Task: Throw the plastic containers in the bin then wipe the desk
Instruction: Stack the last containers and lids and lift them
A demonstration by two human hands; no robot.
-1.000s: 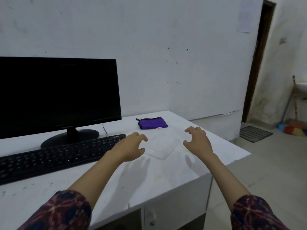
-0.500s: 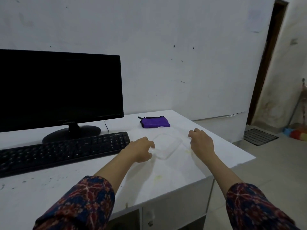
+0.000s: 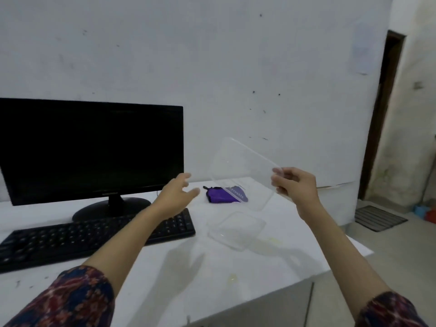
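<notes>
- a clear plastic container (image 3: 243, 171) is held up in the air above the tabletop (image 3: 165, 267), tilted on a slant with one long edge highest.
- it is thin, see-through and rectangular with rounded corners; the wall and a purple pouch (image 3: 221, 195) are seen through it.
- some faint printed lettering shows near its lower edge, too blurred to be read.
- the right hand (image 3: 295, 187) is closed in a pinch on the container's right edge, with the thumb and fingertips (image 3: 277, 172) pressed on the plastic.
- the left hand (image 3: 177, 197) is spread loose in the air, fingers apart, with nothing in its grip; it is held left of the raised container and apart from it.
- a second clear plastic container (image 3: 237, 228) lies flat on the white tabletop, below the raised one and just right of a black keyboard (image 3: 70, 239).
- this second piece is also transparent and shallow, with a raised rim and rounded corners.
- yellowish smears are seen on the tabletop close to it, and dark specks nearer the left edge.
- a black monitor (image 3: 89, 149) stands behind the keyboard, its screen dark.
- both forearms come out of dark patterned sleeves (image 3: 70, 300).
</notes>
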